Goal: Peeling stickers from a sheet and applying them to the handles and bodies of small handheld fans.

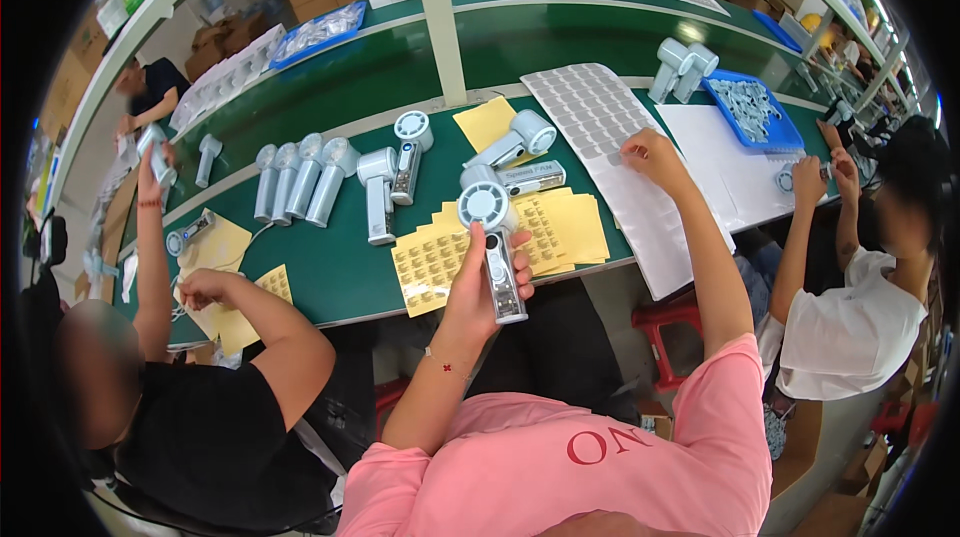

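My left hand (468, 285) is wrapped round the handle of a pale blue handheld fan (484, 205), held upright with its round grille on top. Beneath it on the green bench lie yellow sticker sheets (430, 267). At the edge of a long sheet of grey stickers (575, 102), my right hand (655, 159) has its fingers pinched together; whatever may be between them is too small to name. Just beyond the held fan, another handheld fan (535, 177) lies on its side, and one more fan (515, 142) rests tilted by a yellow sheet.
Several fans (310, 182) stand in a row to the left, with a pair (680, 72) at the back right. A blue tray (755, 107) holds small grey-blue parts. Co-workers sit on both sides, a black sleeve (215, 437) left and a white shirt (850, 327) right. An upright post (440, 27) rises behind the bench.
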`<act>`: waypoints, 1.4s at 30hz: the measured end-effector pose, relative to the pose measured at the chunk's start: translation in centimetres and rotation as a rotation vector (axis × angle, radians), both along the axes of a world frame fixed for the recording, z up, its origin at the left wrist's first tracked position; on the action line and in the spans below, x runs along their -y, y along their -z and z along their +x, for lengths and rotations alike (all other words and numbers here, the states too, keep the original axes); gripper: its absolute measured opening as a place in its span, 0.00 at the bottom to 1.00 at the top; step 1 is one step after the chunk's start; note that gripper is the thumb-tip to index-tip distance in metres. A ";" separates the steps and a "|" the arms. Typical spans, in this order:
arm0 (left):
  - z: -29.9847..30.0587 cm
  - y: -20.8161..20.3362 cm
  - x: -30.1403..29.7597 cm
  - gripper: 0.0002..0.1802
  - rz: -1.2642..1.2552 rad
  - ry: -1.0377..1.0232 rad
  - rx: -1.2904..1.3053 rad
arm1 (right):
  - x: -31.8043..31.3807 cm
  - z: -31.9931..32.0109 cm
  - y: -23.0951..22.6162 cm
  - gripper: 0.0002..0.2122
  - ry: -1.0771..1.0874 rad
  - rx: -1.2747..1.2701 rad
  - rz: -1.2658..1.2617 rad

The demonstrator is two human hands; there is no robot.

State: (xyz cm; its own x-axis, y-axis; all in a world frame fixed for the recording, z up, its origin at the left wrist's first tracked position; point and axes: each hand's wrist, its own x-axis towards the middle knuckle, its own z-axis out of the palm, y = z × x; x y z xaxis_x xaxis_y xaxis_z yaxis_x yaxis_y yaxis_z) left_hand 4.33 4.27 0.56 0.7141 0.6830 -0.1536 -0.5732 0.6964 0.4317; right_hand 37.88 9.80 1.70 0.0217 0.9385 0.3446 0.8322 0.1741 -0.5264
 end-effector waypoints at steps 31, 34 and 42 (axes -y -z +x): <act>-0.5 -0.9 0.8 0.31 -0.043 -0.044 -0.039 | -1.5 -1.5 -1.9 0.09 -0.238 0.226 -0.213; -0.7 -0.8 0.7 0.31 -0.077 -0.050 -0.015 | -0.6 -1.1 -0.6 0.08 -0.214 0.266 -0.095; -0.8 -1.1 -0.6 0.31 -0.373 -0.080 0.270 | 0.0 -0.9 -0.1 0.05 -0.243 0.337 0.076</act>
State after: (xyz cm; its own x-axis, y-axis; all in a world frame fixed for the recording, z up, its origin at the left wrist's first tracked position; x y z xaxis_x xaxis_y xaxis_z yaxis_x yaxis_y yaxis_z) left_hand 3.50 4.83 1.64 0.7097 0.6708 -0.2152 -0.6887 0.7250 -0.0114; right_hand 36.97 9.85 1.82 -0.3229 0.8740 0.3630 0.8857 0.4142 -0.2095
